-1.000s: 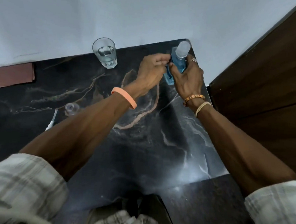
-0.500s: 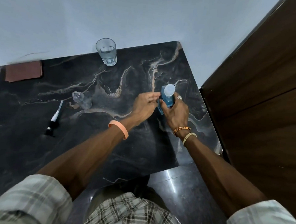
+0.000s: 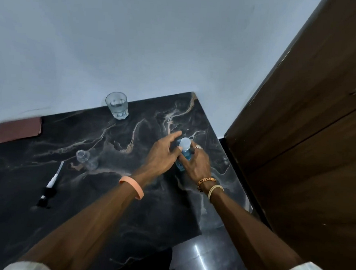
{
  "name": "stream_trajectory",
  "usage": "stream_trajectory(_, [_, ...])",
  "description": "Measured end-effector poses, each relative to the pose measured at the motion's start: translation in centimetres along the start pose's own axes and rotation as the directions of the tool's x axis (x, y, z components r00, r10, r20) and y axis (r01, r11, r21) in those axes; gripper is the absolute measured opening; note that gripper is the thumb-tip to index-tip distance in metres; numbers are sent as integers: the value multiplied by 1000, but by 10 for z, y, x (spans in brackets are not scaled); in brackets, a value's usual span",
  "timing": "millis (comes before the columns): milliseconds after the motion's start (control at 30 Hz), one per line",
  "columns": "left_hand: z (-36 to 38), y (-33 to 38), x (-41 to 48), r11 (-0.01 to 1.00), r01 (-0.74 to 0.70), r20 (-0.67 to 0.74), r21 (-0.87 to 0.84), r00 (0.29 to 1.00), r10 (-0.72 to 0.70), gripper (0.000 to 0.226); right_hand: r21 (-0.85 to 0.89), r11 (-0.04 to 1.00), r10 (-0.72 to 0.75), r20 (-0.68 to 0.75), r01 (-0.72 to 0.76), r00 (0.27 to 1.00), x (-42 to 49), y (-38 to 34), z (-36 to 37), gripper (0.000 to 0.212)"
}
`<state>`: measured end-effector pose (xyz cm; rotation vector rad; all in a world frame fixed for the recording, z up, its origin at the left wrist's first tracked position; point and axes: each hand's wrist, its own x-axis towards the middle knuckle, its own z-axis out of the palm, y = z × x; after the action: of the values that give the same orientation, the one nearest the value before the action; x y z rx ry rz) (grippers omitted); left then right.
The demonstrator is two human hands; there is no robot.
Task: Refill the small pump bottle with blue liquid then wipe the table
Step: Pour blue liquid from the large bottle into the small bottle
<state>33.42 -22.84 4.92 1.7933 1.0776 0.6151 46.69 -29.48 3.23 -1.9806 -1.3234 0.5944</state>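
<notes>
A bottle of blue liquid with a clear cap stands on the dark marble table near its right edge. My right hand grips its body from the right. My left hand is beside it on the left, fingers spread and reaching toward the cap. The small clear pump bottle stands open left of centre. Its pump head with tube lies on the table further left.
A glass of water stands at the table's back edge against the pale wall. A reddish-brown cloth lies at the back left. A brown wooden door rises close to the table's right side.
The view has tilted up and pulled back. My left hand has let go of the blue bottle and spread its fingers. My right hand still holds the bottle on the table.
</notes>
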Motion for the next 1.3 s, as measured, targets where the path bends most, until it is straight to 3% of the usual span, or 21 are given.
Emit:
stream_trajectory(67, [-2,11,5,986,-115,84,117,991,105,48,-44,999,12,35,-11,999,1,1,-3,40])
stream_trajectory(167, [-3,22,11,948,-206,127,241,976,179,39,-58,997,50,29,-49,998,2,1,-1,49])
stream_trajectory(267, [-5,26,10,934,-257,132,248,964,230,50,-33,998,50,-23,-50,998,1,0,2,49])
stream_trajectory(333, [-5,22,10,925,-275,95,262,961,259,43,-47,998,41,-53,-44,998,1,0,3,43])
stream_trajectory(433, [-4,16,14,913,-259,47,315,965,258,38,-61,997,39,-66,-43,997,2,1,3,41])
stream_trajectory(600, [-4,10,18,888,-315,161,335,948,275,43,-113,993,24,-46,-29,999,2,4,6,42])
stream_trajectory(733, [-4,10,20,899,-275,74,340,961,266,40,-122,992,33,-45,-38,998,4,5,6,38])
stream_trajectory(867, [-3,10,21,896,-291,155,335,955,253,46,-106,994,18,-51,-24,999,3,6,5,38])
stream_trajectory(1000, [-4,10,24,902,-267,94,340,964,250,38,-122,991,51,-43,-56,998,4,7,7,39])
stream_trajectory(1133, [-2,9,26,896,-272,129,350,962,242,53,-78,997,-10,-69,4,998,2,6,4,30])
stream_trajectory(1300, [-1,7,30,892,-276,102,357,961,256,35,-90,995,42,-54,-46,998,3,7,6,32])
